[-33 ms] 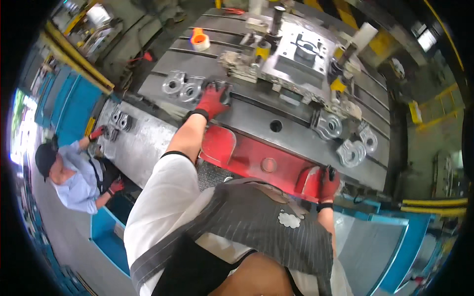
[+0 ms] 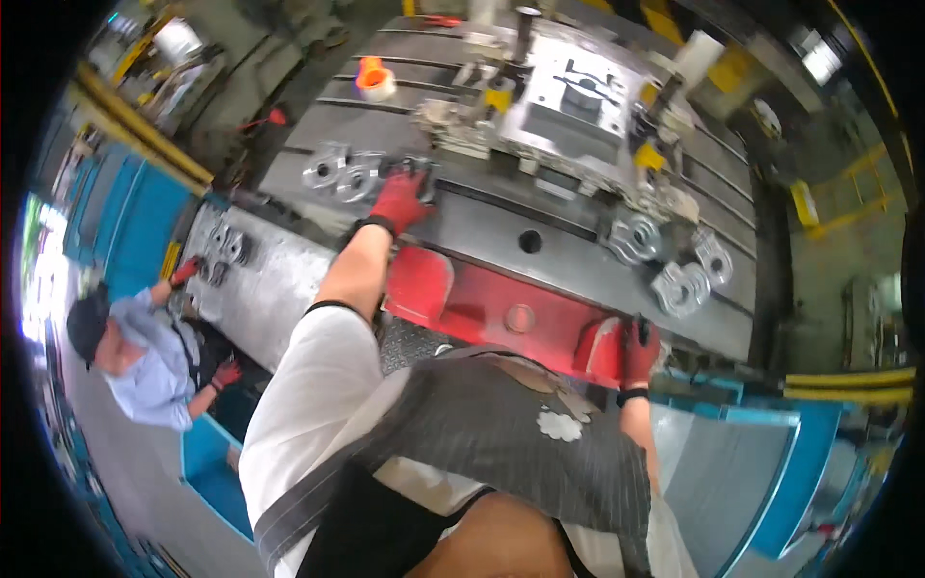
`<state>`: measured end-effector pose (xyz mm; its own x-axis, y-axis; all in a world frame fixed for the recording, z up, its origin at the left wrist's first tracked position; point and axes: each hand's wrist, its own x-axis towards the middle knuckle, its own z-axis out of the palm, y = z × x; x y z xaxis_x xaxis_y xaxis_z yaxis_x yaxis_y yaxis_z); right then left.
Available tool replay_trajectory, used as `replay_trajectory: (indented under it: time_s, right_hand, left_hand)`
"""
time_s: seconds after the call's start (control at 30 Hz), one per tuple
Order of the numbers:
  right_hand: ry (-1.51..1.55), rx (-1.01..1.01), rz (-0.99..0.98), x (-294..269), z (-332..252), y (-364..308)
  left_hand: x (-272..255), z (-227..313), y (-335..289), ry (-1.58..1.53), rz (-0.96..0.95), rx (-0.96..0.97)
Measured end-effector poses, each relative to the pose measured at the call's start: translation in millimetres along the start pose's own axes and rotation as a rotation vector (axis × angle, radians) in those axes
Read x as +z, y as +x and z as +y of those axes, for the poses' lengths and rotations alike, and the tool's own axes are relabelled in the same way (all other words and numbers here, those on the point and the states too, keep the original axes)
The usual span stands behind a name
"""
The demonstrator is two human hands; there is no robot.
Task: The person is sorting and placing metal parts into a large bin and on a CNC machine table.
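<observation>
My left hand [image 2: 401, 197], in a red glove, is closed over a grey metal casting [image 2: 427, 183] on the front left of a slotted machine bed [image 2: 472, 226]. Two similar ring-ended castings [image 2: 358, 177] lie just left of it. My right hand [image 2: 640, 351], also red-gloved, is at the right end of a red panel [image 2: 482, 299] along the bed's front, against a raised red guard [image 2: 602, 351]. Blur and the guard hide how its fingers are bent. Several more castings [image 2: 682, 289] rest on the bed's right side.
A die block [image 2: 568, 106] with upright posts stands mid-bed. An orange-and-white tape roll [image 2: 376, 81] lies at the far left. A co-worker [image 2: 145, 356] in red gloves is left at a metal side table [image 2: 279, 275] with several castings. Blue bins [image 2: 207, 467] stand below.
The whole view has shifted slightly. Both my hands keep their places, the left on the casting and the right at the red panel.
</observation>
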<state>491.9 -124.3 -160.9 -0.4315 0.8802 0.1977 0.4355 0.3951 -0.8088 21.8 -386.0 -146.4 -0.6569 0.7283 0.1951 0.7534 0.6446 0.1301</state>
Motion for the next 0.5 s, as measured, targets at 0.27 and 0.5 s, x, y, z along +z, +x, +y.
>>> replay_trajectory:
  time_s: [0.27,0.5]
  right_hand:
    - [-0.087,0.038,-0.078,-5.0,-0.5,13.5]
    - [-0.772,-0.128,-0.178,-63.9,-21.5,82.0]
  left_hand:
    - [30.8,-14.8,-13.1,0.196,0.01,-0.272]
    - [51.4,68.0,-2.1,-0.18,-0.245,0.029]
